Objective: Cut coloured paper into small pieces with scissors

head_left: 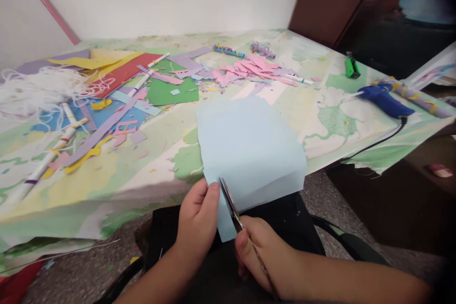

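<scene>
Where the blue paper sheet (249, 147) overhangs the bench (135, 185) edge, the left hand (197, 218) pinches its near left border. Right hand (261, 251) clenched on scissors (231, 205); blades enter the sheet's near edge, long axis toward 11 o'clock, left hand just beside them at 9 o'clock

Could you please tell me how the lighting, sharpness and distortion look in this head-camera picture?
Head view: soft, even light, with no glare on the light blue paper and only faint shadows; the scissors, left hand and right hand are fairly sharp; the table edge looks bowed by wide-angle distortion; the far right corner behind the blue glue gun is dark and blurry.
</scene>
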Available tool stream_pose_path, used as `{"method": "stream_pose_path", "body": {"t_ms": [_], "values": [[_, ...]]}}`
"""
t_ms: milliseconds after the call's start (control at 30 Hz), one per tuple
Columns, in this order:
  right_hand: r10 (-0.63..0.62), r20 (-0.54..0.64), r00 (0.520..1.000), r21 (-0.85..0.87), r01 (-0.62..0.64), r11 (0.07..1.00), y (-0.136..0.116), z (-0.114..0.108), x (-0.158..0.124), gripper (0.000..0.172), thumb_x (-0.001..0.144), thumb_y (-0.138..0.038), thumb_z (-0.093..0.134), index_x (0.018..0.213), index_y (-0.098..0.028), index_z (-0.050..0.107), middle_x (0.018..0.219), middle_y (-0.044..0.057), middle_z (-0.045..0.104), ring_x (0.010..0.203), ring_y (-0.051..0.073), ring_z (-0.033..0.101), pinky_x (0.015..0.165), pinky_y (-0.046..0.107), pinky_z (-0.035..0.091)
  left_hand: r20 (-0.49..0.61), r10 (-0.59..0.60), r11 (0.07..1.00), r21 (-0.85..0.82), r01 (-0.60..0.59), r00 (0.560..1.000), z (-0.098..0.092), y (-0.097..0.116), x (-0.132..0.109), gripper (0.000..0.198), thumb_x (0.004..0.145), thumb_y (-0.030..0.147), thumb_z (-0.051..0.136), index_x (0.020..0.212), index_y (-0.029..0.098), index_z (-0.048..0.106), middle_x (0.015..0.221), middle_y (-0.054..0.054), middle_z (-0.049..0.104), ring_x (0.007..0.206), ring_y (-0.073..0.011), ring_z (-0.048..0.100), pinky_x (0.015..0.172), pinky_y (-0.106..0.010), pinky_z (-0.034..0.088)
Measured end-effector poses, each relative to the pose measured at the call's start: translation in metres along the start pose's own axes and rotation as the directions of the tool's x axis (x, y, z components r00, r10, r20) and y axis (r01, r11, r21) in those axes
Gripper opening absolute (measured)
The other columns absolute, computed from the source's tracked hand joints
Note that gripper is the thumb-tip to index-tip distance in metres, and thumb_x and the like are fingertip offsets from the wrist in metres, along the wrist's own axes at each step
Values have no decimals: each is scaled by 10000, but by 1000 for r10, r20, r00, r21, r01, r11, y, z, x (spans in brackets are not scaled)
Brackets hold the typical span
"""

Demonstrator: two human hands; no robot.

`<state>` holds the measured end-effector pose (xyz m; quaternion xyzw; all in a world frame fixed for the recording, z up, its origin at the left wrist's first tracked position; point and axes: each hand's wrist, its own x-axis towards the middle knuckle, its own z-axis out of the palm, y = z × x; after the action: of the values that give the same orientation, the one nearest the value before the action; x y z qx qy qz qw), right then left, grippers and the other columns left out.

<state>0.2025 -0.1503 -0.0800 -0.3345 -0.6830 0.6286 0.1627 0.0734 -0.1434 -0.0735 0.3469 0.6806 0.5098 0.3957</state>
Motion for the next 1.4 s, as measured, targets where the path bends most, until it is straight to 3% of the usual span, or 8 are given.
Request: {"method": "stream_pose_path", "body": {"t_ms": [233, 500, 767, 1400], "values": [[70, 65, 995, -17, -69, 997, 4, -2, -4, 495, 754, -581, 158, 647, -149, 373, 528, -13, 397, 431, 51, 350, 388, 164, 323, -81, -10, 999, 30, 13, 997, -2, 3, 2, 229, 687, 345, 475, 790, 165, 572, 534, 24, 545, 461, -100, 471, 415, -182, 381], [27, 78, 997, 48, -31, 998, 4, 2, 3, 480, 766, -560, 149, 694, -145, 380, 567, -12, 401, 459, 57, 376, 422, 179, 354, 42, 2, 999, 40, -4, 999, -6, -2, -4, 228, 695, 365, 464, 668, 165, 570, 525, 33, 517, 470, -84, 448, 427, -170, 366], [18, 21, 1000, 82, -20, 996, -9, -2, 5, 446, 785, -530, 160, 758, -145, 383, 606, 2, 419, 506, 75, 398, 456, 205, 371, 148, 8, 1000, 28, -13, 989, 1, 2, -11, 215, 697, 310, 452, 587, 155, 554, 513, 35, 493, 490, -80, 427, 464, -168, 364], [161, 72, 984, 87, -167, 982, 11, -3, 5, 390, 757, -525, 287, 750, -151, 397, 542, -18, 424, 433, 69, 435, 364, 162, 343, 148, -124, 983, -119, 142, 981, 7, -13, -12, 245, 700, 371, 456, 601, 156, 519, 482, 49, 458, 442, -63, 404, 408, -152, 341]]}}
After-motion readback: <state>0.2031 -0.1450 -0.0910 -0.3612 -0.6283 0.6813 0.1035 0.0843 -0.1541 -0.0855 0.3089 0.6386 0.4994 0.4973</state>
